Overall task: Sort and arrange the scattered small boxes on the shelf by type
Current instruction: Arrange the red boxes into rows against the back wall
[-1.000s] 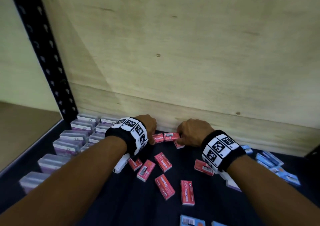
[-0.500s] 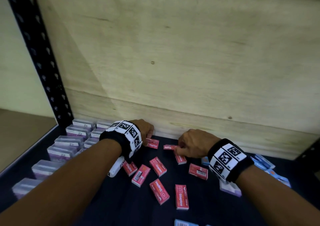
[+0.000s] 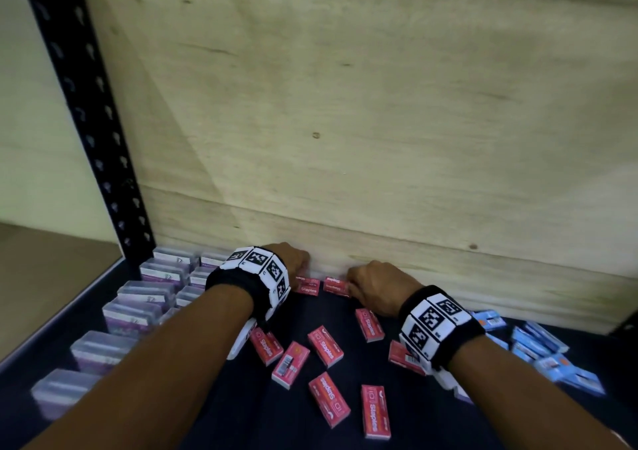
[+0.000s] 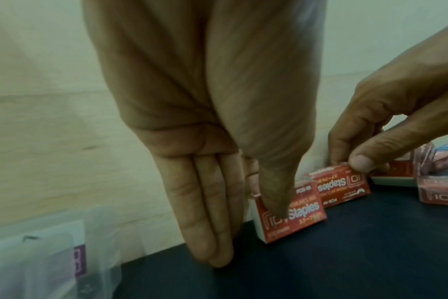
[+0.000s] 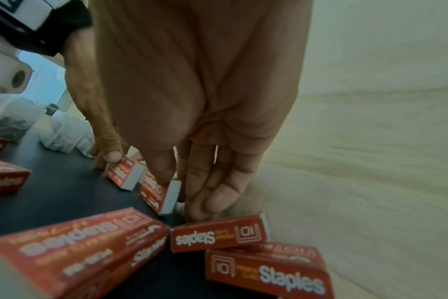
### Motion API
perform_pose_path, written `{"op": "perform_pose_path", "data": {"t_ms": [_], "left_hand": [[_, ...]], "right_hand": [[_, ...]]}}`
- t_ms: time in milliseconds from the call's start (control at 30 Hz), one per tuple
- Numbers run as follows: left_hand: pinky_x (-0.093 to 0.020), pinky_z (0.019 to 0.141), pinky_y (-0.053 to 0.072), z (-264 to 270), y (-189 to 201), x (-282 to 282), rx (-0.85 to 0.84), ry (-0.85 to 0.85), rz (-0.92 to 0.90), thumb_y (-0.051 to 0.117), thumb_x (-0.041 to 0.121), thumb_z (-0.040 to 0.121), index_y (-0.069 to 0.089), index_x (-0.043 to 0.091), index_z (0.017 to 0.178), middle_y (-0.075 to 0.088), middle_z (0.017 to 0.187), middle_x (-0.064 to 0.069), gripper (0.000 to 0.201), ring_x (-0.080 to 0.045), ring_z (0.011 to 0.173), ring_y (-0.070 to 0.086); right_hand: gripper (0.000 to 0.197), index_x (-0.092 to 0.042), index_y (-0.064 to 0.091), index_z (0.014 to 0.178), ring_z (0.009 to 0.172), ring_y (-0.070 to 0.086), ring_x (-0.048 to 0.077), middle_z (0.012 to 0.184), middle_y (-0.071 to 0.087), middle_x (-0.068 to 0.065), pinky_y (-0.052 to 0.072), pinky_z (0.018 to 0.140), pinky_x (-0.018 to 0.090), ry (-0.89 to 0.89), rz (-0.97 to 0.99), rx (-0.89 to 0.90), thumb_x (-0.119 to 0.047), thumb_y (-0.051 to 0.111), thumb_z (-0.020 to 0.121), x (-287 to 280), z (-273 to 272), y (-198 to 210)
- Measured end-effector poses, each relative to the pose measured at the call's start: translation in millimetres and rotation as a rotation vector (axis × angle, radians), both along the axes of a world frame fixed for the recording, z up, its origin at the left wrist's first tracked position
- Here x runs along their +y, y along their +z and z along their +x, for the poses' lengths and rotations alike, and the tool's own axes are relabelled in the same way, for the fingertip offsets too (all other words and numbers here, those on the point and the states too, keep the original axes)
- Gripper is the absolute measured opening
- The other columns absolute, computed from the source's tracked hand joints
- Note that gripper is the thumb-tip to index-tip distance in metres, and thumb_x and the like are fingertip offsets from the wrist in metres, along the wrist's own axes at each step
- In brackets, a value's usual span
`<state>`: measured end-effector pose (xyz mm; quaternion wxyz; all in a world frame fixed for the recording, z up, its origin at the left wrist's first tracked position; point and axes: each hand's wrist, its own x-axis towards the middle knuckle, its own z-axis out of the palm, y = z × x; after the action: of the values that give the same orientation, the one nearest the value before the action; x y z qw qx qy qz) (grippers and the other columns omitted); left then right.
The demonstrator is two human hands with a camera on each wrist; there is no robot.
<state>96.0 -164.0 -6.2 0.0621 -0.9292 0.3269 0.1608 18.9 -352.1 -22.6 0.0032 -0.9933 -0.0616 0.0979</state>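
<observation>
Two red staples boxes stand side by side against the wooden back panel. My left hand (image 4: 248,228) pinches the left red box (image 4: 292,214): the thumb lies on its printed face, and straight fingers reach down behind it to the shelf. My right hand (image 5: 184,194) pinches the right red box (image 5: 159,194) by its top corner, thumb in front and fingers behind. In the head view both hands (image 3: 297,259) (image 3: 362,282) are at the back of the dark shelf (image 3: 328,315). Several more red boxes (image 3: 326,346) lie scattered flat nearer to me.
Rows of clear plastic boxes with purple labels (image 3: 148,297) fill the left side. Blue boxes (image 3: 538,342) lie in a loose heap at the right. The wooden back panel (image 3: 345,121) closes the rear. A black perforated post (image 3: 79,104) stands at the left.
Both hands have stayed at the back panel with their red boxes. The right hand's box now stands a little closer to the left hand's box.
</observation>
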Motion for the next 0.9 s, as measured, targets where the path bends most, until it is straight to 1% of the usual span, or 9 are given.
{"op": "perform_pose_path", "data": {"t_ms": [167,233,367,433,500,600,733,833,900], "left_hand": [[-0.032,0.076,0.048,-2.5,-6.5,-0.2,-0.04,0.023,0.0,0.067,0.024,0.088,0.046,0.011,0.13,0.06,0.119,-0.015,0.05,-0.032,0.102,0.063],[-0.032,0.075,0.046,-2.9,-7.5,-1.4,-0.039,0.027,0.011,0.07,0.024,0.086,0.046,0.01,0.129,0.059,0.12,-0.015,0.051,-0.032,0.103,0.062],[-0.03,0.071,0.045,-2.3,-7.5,-2.5,-0.057,0.018,-0.003,0.068,0.022,0.087,0.046,0.013,0.131,0.061,0.118,-0.015,0.05,-0.031,0.102,0.063],[-0.031,0.071,0.047,-2.5,-9.2,-1.9,-0.06,0.009,-0.004,0.067,0.023,0.087,0.046,0.015,0.132,0.061,0.116,-0.015,0.05,-0.032,0.1,0.064],[-0.032,0.073,0.049,-4.2,-9.7,-1.3,-0.062,0.004,-0.021,0.063,0.025,0.089,0.046,0.017,0.133,0.061,0.116,-0.015,0.047,-0.033,0.1,0.063],[-0.031,0.076,0.048,-5.1,-10.3,3.6,-0.064,0.009,-0.053,0.061,0.03,0.091,0.047,0.019,0.132,0.061,0.117,-0.015,0.045,-0.033,0.102,0.062],[-0.031,0.078,0.048,-0.1,-11.8,15.7,-0.025,0.047,-0.097,0.061,0.033,0.091,0.05,0.019,0.129,0.062,0.118,-0.012,0.042,-0.032,0.103,0.062],[-0.032,0.083,0.051,5.1,-13.9,24.5,0.033,0.074,-0.117,0.062,0.035,0.091,0.048,0.021,0.129,0.063,0.119,-0.009,0.042,-0.029,0.103,0.062],[-0.034,0.085,0.052,6.2,-13.9,27.3,0.05,0.079,-0.124,0.062,0.035,0.092,0.048,0.022,0.129,0.063,0.119,-0.008,0.042,-0.028,0.103,0.062]], "right_hand": [[0.023,-0.014,0.057,0.11,0.083,0.056,0.023,0.103,0.064,0.009,0.04,0.068,0.028,-0.039,0.134,-0.057,-0.032,0.054,0.095,-0.2,-5.2,2.9],[0.023,-0.016,0.056,0.11,0.085,0.057,0.021,0.102,0.063,0.005,0.041,0.068,0.028,-0.021,0.165,-0.079,-0.031,0.058,0.093,0.2,-9.6,7.1],[0.021,-0.013,0.057,0.11,0.089,0.061,0.031,0.113,0.054,0.007,0.05,0.073,0.038,0.074,0.057,-0.155,-0.03,0.054,0.097,2.6,-17.6,10.4],[0.022,-0.01,0.058,0.111,0.085,0.061,0.033,0.116,0.049,0.008,0.053,0.073,0.044,0.094,-0.003,-0.157,-0.028,0.052,0.1,2.8,-17.0,9.5],[0.021,-0.011,0.059,0.115,0.09,0.061,0.034,0.119,0.049,0.009,0.053,0.077,0.045,0.118,0.009,-0.146,-0.022,0.052,0.099,3.5,-12.8,7.9],[0.03,-0.012,0.056,0.126,0.104,0.059,0.033,0.121,0.058,0.011,0.049,0.085,0.039,0.14,0.073,-0.154,-0.015,0.053,0.096,9.8,-3.2,4.5],[0.025,-0.014,0.061,0.117,0.101,0.061,0.031,0.109,0.066,0.011,0.048,0.079,0.035,0.068,0.087,-0.157,-0.023,0.059,0.093,19.8,5.1,-1.9],[0.025,-0.013,0.063,0.112,0.099,0.062,0.032,0.109,0.066,0.012,0.046,0.076,0.033,0.016,0.067,-0.053,-0.031,0.06,0.095,27.0,8.8,-5.9],[0.026,-0.011,0.064,0.113,0.101,0.062,0.032,0.112,0.065,0.014,0.045,0.076,0.031,-0.011,0.039,-0.006,-0.029,0.061,0.094,30.0,11.9,-7.6]]}}
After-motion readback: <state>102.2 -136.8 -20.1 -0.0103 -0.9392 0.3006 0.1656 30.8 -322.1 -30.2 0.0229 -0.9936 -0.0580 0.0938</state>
